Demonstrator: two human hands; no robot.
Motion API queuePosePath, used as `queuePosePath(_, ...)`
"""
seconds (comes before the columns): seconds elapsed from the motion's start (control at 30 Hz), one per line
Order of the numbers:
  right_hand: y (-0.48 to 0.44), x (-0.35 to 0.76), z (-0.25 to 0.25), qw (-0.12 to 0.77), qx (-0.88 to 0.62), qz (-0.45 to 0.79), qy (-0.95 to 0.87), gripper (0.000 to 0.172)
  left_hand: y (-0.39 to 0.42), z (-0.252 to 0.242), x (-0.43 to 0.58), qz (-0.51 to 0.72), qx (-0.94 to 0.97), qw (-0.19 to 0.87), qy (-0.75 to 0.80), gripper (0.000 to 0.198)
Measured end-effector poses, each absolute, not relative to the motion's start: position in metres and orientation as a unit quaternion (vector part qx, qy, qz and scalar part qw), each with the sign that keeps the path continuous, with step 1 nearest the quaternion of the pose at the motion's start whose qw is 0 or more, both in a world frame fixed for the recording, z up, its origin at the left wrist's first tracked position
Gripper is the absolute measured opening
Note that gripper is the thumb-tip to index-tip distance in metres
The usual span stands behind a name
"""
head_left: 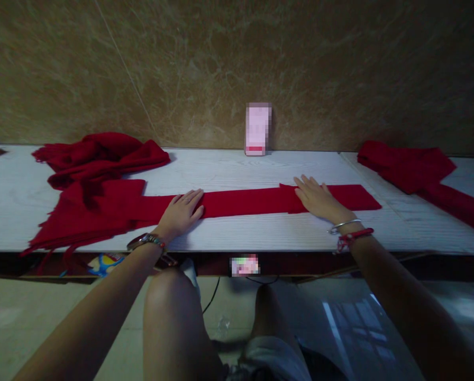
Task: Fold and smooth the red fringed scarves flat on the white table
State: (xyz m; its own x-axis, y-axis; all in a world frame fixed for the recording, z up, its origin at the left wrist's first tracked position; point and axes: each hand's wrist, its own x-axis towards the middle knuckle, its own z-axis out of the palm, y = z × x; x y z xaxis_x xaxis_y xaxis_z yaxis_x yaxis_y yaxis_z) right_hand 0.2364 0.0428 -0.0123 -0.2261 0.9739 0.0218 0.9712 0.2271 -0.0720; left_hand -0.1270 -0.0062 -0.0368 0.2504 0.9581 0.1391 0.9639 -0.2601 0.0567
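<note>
A red scarf (240, 203) is laid out as a long, narrow folded strip across the white wood-grain table (229, 233). Its left part widens into a loose, fringed bunch. My left hand (181, 211) lies flat on the strip, left of the middle, fingers stretched out. Toward the strip's right end, my right hand (318, 200) presses flat too, with its fingers spread, beside a short overlapping layer of cloth. Neither hand grips the fabric. What lies directly under the palms is hidden.
Behind the scarf's left end lies a crumpled red fringed cloth (106, 153). Another red cloth (411, 166) lies at the far right. A blurred pink object (257, 129) leans against the marbled wall (205, 63). Below the table edge, a blurred colourful item (244, 265) shows above my knees.
</note>
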Motion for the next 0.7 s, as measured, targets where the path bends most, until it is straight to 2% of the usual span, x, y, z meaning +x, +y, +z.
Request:
queuePosePath(0.23,0.034,0.148,-0.024,0.087,-0.459,0.025,-0.884,0.052,-0.007,-0.033,-0.122,-0.053,-0.780,0.025,-0.623,0.056)
queuePosePath(0.4,0.032,0.131,-0.033,0.083,-0.436,0.015,-0.896,0.049,-0.007,-0.029,-0.120,-0.048,-0.776,0.020,-0.629,0.056)
queuePosePath(0.63,0.030,0.135,-0.029,0.156,-0.408,0.037,-0.899,0.048,-0.006,-0.031,-0.121,-0.060,-0.774,0.016,-0.630,0.054)
queuePosePath(0.7,0.028,0.132,-0.029,0.146,-0.378,0.046,-0.913,0.049,-0.006,-0.030,-0.120,-0.063,-0.773,0.015,-0.631,0.054)
